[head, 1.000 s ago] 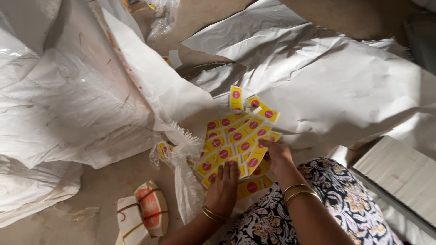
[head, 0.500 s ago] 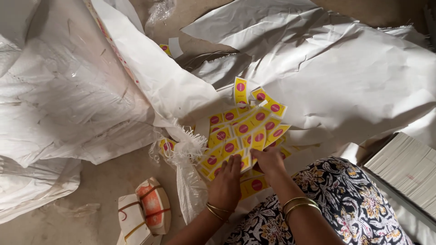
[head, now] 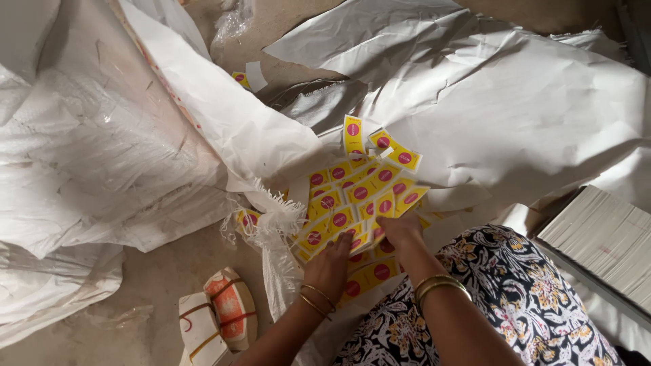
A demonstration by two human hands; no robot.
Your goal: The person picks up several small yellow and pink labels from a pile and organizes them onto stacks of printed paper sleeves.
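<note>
Sachets: small flat rectangular packets (head: 359, 193), glossy yellow w/ a red round mark each; loose overlapping heap, centre of scene, lying on white sacking. A few strays at far edge of heap; one more far left by a paper scrap.
L hand: left hand (head: 330, 266), palm down, fingers spread a little & laid flat on near-left part of heap. Touching packets; cannot tell if any is pinched. Thin gold-tone bangles at wrist.
R hand: right hand (head: 400, 230), palm down, fingers curled onto near-right part of heap, tips buried among packets. Grip not visible; cannot tell. Bangles at wrist too.
Hands rel.: side by side, near each other, not touching; both forearms come in from near edge.
Sack, left: large white woven plastic sack (head: 102, 156), crinkled, frayed thread fringe at its open edge just left of heap.
Sheet, far/right: creased white sheet (head: 488, 102), matte, folded in broad ridges.
Stack, right: pile of thin pale flat sheets (head: 607, 237), edges aligned, near right.
Bundles, near left: two rounded wrapped bundles (head: 217, 318), white w/ orange bands, on the floor.
Floor: dusty brown floor (head: 156, 285), rough.
Clothing: dark floral-print cloth (head: 515, 298) over lap, near right.
</note>
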